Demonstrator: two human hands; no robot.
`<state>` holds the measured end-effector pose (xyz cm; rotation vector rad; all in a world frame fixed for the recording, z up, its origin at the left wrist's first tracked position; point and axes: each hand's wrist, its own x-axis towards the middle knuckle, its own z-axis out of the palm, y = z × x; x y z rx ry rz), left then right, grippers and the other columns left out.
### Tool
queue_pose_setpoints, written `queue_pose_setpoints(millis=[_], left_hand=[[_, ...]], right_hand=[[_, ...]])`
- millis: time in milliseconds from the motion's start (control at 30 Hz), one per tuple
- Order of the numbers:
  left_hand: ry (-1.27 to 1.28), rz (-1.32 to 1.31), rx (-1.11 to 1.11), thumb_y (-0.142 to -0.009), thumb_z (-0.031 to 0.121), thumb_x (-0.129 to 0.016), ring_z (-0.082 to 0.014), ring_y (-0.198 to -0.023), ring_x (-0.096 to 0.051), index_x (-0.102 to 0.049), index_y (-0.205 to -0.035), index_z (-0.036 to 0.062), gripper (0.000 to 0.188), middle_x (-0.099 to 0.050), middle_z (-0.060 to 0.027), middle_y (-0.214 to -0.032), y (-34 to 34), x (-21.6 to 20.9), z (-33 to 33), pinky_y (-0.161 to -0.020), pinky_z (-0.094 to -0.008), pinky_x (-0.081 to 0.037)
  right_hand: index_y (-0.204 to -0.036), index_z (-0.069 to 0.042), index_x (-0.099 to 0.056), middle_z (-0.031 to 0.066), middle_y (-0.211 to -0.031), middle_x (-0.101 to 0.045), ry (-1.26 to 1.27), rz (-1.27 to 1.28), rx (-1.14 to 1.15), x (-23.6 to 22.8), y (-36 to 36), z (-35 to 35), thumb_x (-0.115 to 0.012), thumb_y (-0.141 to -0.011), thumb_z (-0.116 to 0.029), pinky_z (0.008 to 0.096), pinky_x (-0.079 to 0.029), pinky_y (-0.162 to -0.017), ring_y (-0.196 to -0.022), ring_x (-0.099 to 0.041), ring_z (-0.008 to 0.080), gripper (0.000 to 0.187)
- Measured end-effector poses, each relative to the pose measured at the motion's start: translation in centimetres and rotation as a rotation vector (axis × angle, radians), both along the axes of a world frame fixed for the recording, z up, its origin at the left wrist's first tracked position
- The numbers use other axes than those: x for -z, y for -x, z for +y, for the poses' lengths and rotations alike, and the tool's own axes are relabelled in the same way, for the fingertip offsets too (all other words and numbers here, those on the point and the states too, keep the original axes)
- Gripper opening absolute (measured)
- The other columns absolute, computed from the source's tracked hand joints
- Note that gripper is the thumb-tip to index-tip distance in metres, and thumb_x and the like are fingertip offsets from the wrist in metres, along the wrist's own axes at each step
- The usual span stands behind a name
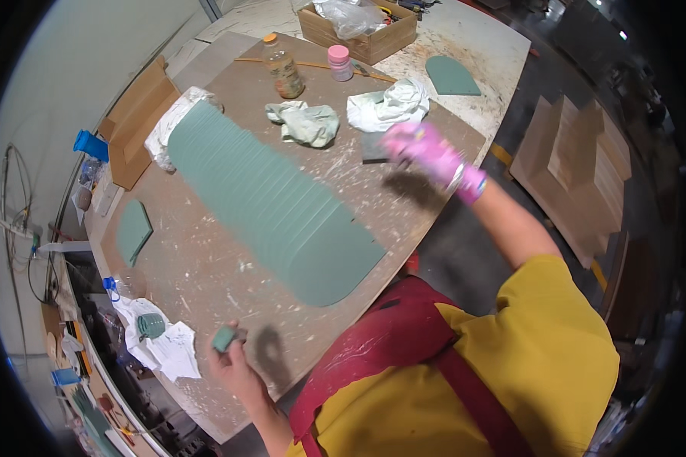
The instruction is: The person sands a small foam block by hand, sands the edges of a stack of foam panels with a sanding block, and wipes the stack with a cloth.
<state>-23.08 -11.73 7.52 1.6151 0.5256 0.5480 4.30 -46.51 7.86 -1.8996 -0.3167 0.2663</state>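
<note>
My bare left hand [238, 372] is closed around a small green block [223, 337], held above the table's near left part. My right hand [425, 154], in a pink patterned glove, is raised at the table's right side and smeared by motion. A dark grey flat block [374, 149] shows beside its fingertips; whether they touch it I cannot tell. Between my hands, a long row of overlapping green panels [282, 209] with rounded ends runs diagonally across the brown board [198, 251]. The nearest panel lies close to the table edge.
Crumpled white cloths [392, 105], a pale rag [305, 123], an orange-capped bottle [282, 68] and a pink-lidded jar [340, 64] stand beyond the row. Loose green panels lie far right [453, 75] and left [134, 231]. A wooden box [358, 38] sits at the back.
</note>
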Motion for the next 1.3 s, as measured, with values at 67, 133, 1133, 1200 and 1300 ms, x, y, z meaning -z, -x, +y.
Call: queue_pose_setpoints(millis=[67,133,1133,1200,1300], left_hand=[[-0.002,0.061,0.124,-0.086,0.000,-0.059,-0.0180,-0.096,-0.061,-0.059,-0.112,-0.0016,0.026,-0.064,-0.0121,-0.109,-3.1,-0.6,-5.4,-0.087,-0.0314,-0.048],[-0.031,0.135,0.366,-0.084,-0.002,-0.062,-0.0188,-0.103,-0.059,-0.060,-0.115,-0.0012,0.031,-0.063,-0.0120,-0.114,-6.8,-0.5,-10.4,-0.090,-0.0303,-0.047],[0.066,0.369,0.574,-0.089,0.007,-0.063,-0.0170,-0.098,-0.060,-0.057,-0.121,0.0012,0.033,-0.064,-0.0123,-0.107,-25.8,6.9,-26.7,-0.088,-0.0300,-0.046],[0.099,0.362,0.555,-0.089,0.006,-0.063,-0.0179,-0.098,-0.060,-0.057,-0.121,0.0014,0.033,-0.063,-0.0125,-0.109,-25.2,7.3,-26.4,-0.088,-0.0305,-0.046],[-0.044,0.282,0.576,-0.093,0.005,-0.060,-0.0084,-0.095,-0.058,-0.052,-0.128,0.0015,0.036,-0.062,-0.0039,-0.110,-24.4,8.3,-25.8,-0.078,-0.0231,-0.047]], right_hand=[[-0.098,-0.007,-0.068,-0.0008,-0.080,-0.062,-0.138,0.009,0.165,2.8,-5.7,-8.2,-0.064,-0.089,-0.026,0.0229,-0.047,-0.062,-0.069,-0.056,0.0076,0.021],[-0.096,-0.005,-0.067,-0.0025,-0.078,-0.060,-0.107,-0.028,0.220,2.9,-11.4,-12.2,-0.064,-0.089,-0.022,0.0215,-0.044,-0.060,-0.067,-0.054,0.0068,0.019],[-0.091,-0.001,-0.058,0.0185,-0.094,-0.059,0.841,-0.471,-0.536,9.4,-13.9,-11.3,-0.063,-0.076,-0.018,0.0457,-0.049,-0.075,-0.086,-0.060,0.0360,0.023],[-0.092,-0.001,-0.058,0.0196,-0.094,-0.059,0.915,-0.431,-0.570,8.9,-13.7,-11.9,-0.061,-0.076,-0.016,0.0456,-0.049,-0.076,-0.087,-0.060,0.0365,0.022],[-0.096,0.000,-0.057,0.0202,-0.096,-0.059,0.918,-0.417,-0.541,8.2,-12.2,-14.1,-0.060,-0.077,-0.016,0.0459,-0.049,-0.077,-0.088,-0.060,0.0372,0.025]])
